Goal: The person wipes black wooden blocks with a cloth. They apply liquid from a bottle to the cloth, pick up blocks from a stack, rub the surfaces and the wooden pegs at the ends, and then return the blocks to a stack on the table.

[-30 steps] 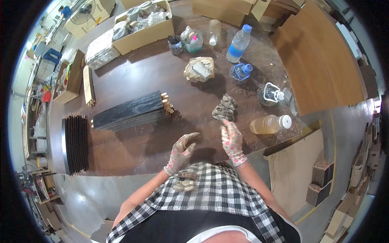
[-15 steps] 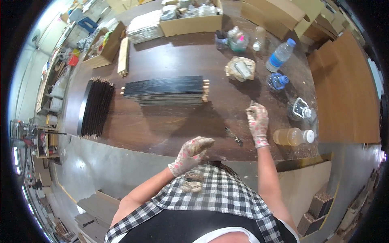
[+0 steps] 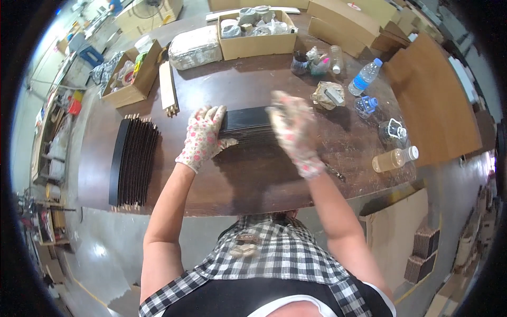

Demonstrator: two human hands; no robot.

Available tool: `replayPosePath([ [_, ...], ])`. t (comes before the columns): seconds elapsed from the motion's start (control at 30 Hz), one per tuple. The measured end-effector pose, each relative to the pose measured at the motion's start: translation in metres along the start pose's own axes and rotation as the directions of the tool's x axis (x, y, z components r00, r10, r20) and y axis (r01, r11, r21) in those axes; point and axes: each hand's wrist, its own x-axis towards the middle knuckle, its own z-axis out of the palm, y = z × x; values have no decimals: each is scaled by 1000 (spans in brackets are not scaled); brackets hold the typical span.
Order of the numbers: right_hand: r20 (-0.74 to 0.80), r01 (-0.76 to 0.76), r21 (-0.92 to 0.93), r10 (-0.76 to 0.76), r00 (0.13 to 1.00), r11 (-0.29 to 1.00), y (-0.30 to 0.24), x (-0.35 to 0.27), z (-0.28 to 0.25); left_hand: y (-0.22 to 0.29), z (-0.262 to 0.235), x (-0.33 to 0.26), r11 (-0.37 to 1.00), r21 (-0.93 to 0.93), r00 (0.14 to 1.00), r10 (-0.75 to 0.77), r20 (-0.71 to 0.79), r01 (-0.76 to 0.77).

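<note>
A stack of black slats (image 3: 247, 119) with pale pegs at the ends lies across the middle of the table. My left hand (image 3: 202, 134), in a white glove with pink spots, is closed round its left end, fingers over the top and thumb along the near side. At the right end is my right hand (image 3: 292, 132), in a matching glove. Motion smears its fingers, so I cannot tell whether it grips the slats. Both ends of the stack are hidden by the gloves. A small dark metal tool (image 3: 336, 172) lies beside my right wrist.
Another black slat stack (image 3: 133, 162) stands at the left, near a pale wooden strip (image 3: 167, 87). Cardboard boxes (image 3: 259, 46) and a wrapped bundle (image 3: 195, 46) line the back. Several bottles (image 3: 365, 77) and a crumpled paper packet (image 3: 328, 96) stand along the right side.
Both hands have moved forward onto the slat stack, the left from the table's near edge, the right leftward from beside the bottles. The view has shifted.
</note>
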Motion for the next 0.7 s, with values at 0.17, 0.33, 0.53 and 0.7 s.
replayPosePath([
  [0.17,278,178,-362,-76,958,915,-16,-18,71,-9,11,-3,999,-49,992,2,127,4],
  [0.33,118,-357,-292,404,907,887,77,-12,-13,-16,0,2,991,-136,985,8,170,15],
  [0.53,350,-815,445,765,540,371,124,-62,-61,-67,26,-48,525,-841,921,-379,-90,134],
  [0.7,608,-857,116,647,461,502,112,-108,-17,-78,93,-103,270,-897,920,-278,276,351],
])
